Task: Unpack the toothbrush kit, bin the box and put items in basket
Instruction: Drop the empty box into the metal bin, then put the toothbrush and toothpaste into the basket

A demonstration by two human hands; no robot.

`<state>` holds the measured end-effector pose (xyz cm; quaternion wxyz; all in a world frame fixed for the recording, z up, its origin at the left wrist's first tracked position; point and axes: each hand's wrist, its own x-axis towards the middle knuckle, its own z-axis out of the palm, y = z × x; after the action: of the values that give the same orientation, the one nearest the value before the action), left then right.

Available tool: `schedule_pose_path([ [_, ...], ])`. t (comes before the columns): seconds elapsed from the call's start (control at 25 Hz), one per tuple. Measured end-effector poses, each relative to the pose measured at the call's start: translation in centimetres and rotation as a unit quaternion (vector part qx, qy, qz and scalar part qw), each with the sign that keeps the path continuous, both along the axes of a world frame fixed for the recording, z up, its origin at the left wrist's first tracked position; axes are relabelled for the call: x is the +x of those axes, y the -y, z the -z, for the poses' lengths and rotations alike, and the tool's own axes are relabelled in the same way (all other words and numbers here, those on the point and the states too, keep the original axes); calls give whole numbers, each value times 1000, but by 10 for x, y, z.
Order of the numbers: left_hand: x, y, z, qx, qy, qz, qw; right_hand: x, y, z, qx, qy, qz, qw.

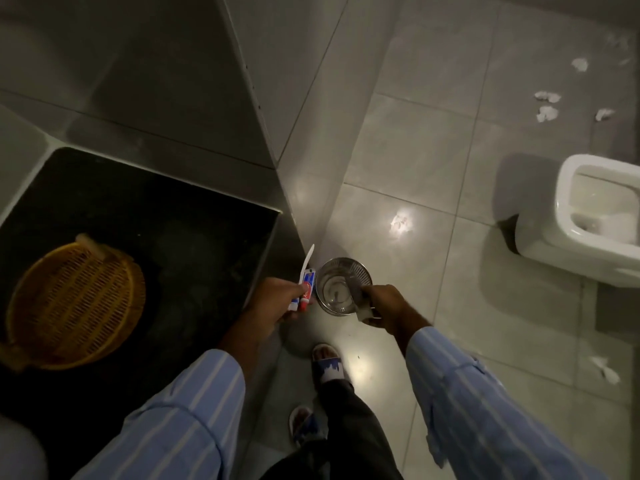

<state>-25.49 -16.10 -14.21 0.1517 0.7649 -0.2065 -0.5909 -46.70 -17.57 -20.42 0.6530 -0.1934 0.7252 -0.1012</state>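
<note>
My left hand (280, 297) grips a white toothbrush (306, 259) and a small red, white and blue toothpaste tube (307, 287) together, held over the counter's right edge. My right hand (384, 306) holds the grey kit box (360, 299), tilted over the rim of a small round steel bin (332, 273) on the floor. The bin looks empty inside. A yellow woven basket (74, 304) lies on the dark countertop (173, 237) at the left, well apart from both hands.
A white toilet bowl (595, 216) stands at the right. Crumpled tissue scraps (547, 112) lie scattered on the grey floor tiles, one (401, 221) just beyond the bin. My sandalled feet (327, 365) stand close behind the bin. A wall corner rises behind the counter.
</note>
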Motion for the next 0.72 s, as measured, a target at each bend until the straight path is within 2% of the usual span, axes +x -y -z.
schedule_pose_path([
  [0.08, 3, 4, 3, 2, 9, 15, 1000, -3, 8, 0, 31, 50, 54, 997],
  [0.12, 5, 7, 1, -1, 14, 27, 1000, -5, 12, -2, 40, 51, 45, 997],
  [0.24, 12, 14, -12, -25, 36, 66, 997, -3, 28, -19, 1, -8, -70, 998],
  [0.32, 18, 21, -29, -34, 44, 95, 994, 12, 44, -46, -117, -87, -190, 971],
  [0.4, 25, 27, -51, -47, 45, 139, 988, 33, 58, -84, -279, -122, -293, 906],
  [0.44, 30, 29, -63, -56, 55, 170, 982, 43, 64, -104, -355, -112, -346, 861],
  [0.52, 44, 35, -94, -79, 93, 251, 960, 63, 73, -144, -466, -83, -470, 746],
  [0.56, 51, 38, -110, -87, 108, 290, 947, 73, 78, -159, -487, -72, -521, 697],
  [0.64, 68, 43, -140, -106, 131, 358, 918, 93, 86, -184, -482, -63, -608, 627],
  [0.68, 78, 45, -157, -116, 148, 384, 904, 105, 89, -195, -471, -61, -644, 600],
  [0.72, 87, 45, -171, -123, 162, 398, 894, 116, 92, -205, -460, -54, -661, 591],
])
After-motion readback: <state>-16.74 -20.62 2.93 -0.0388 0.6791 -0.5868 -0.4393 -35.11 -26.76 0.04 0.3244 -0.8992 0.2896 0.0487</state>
